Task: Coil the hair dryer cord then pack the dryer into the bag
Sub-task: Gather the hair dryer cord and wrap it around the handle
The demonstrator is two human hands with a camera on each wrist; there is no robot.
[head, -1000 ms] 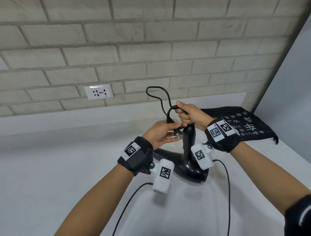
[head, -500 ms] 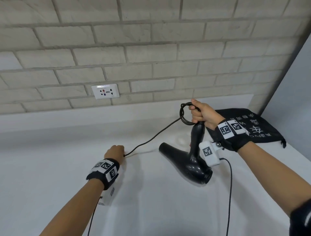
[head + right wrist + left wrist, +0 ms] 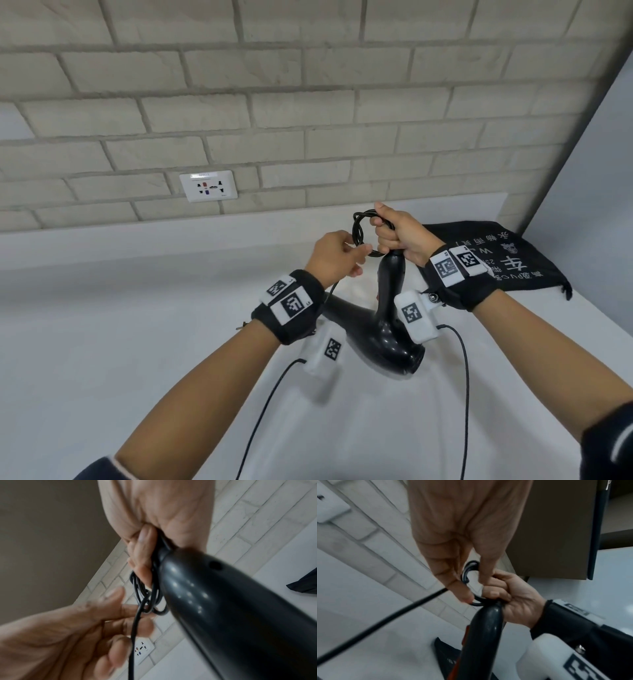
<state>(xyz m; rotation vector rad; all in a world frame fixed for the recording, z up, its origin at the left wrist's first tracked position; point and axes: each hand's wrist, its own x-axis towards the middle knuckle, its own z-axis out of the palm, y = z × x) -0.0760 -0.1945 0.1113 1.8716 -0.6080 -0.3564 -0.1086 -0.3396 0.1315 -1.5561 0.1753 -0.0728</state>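
The black hair dryer [image 3: 383, 329] hangs nozzle-down over the white counter, its handle pointing up. My right hand [image 3: 387, 233] grips the coiled cord [image 3: 358, 229] at the top of the handle, fingers curled round the loops [image 3: 137, 588]. My left hand [image 3: 356, 260] is just left of the coil and pinches the loose cord [image 3: 462, 595] where it meets the loops. The free cord [image 3: 385, 618] trails away below that hand. The black printed bag [image 3: 513, 260] lies flat on the counter behind my right wrist. The plug is out of sight.
A white wall socket [image 3: 208, 186] sits in the brick wall behind the counter [image 3: 137, 342]. A grey side panel [image 3: 582, 171] closes off the right. Thin cables from the wrist cameras hang below both forearms.
My left hand, which had drawn the cord out far to the left, has come back to the coil beside my right hand. The right hand and the dryer have hardly moved.
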